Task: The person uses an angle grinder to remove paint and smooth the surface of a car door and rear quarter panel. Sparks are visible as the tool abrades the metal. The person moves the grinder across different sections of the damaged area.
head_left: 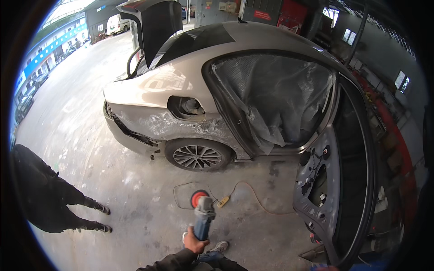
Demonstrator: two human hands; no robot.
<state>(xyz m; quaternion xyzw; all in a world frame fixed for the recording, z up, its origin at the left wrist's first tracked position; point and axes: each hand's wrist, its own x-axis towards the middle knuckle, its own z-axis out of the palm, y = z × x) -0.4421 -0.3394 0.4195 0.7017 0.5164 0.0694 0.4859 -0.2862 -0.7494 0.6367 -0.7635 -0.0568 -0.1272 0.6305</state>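
Observation:
My left hand (195,241) comes in from the lower edge and is wrapped round the blue body of an angle grinder (205,220). The grinder's grey head points away from me and carries a round red disc (199,198). It is held over the floor, apart from the car. My right hand does not show. Beyond the tool stands a beige car (185,80). Its rear quarter panel (174,124) is scuffed to bare, patchy metal above the rear wheel (197,154), and the fuel filler opening (190,107) is uncovered.
A yellow power socket (223,202) with an orange cable (257,196) lies on the floor. At right a stripped car door (323,180) stands open, the doorway covered by plastic sheeting (275,95). The boot lid (158,31) is raised. Another person (43,189) stands at left.

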